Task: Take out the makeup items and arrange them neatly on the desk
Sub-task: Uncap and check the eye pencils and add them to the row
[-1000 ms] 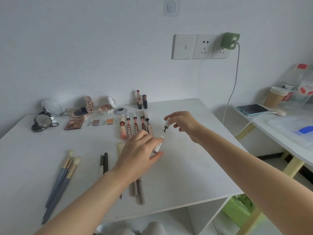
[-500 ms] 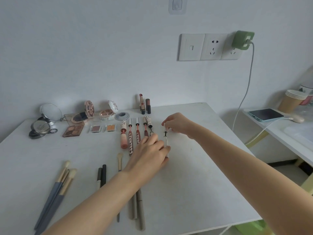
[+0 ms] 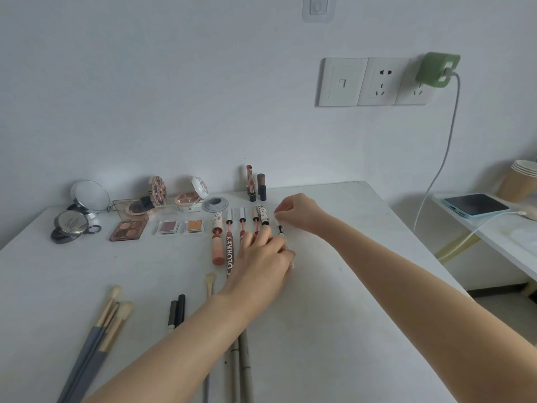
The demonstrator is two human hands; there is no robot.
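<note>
A thin white tube with a black neck point(image 3: 280, 230) lies on the white desk point(image 3: 348, 301), at the right end of a row of lip glosses point(image 3: 229, 248). My right hand point(image 3: 299, 212) pinches the tube's far end. My left hand point(image 3: 263, 258) pinches its near end and covers the lower part of the row. Behind the row stand two lipsticks point(image 3: 255, 183). Palettes point(image 3: 129, 229), compacts point(image 3: 189, 199) and a small mirror point(image 3: 90, 196) lie along the back left. Brushes point(image 3: 107, 315) and pencils point(image 3: 177, 312) lie near the front.
A side table at the right carries a phone point(image 3: 473, 205) on a charging cable and stacked paper cups point(image 3: 520, 183). A green charger point(image 3: 437, 69) sits in the wall socket above. The desk's right edge runs diagonally by my right forearm.
Both hands carried the white tube down from above the desk and laid it beside the lip glosses. The view moved closer and slightly left.
</note>
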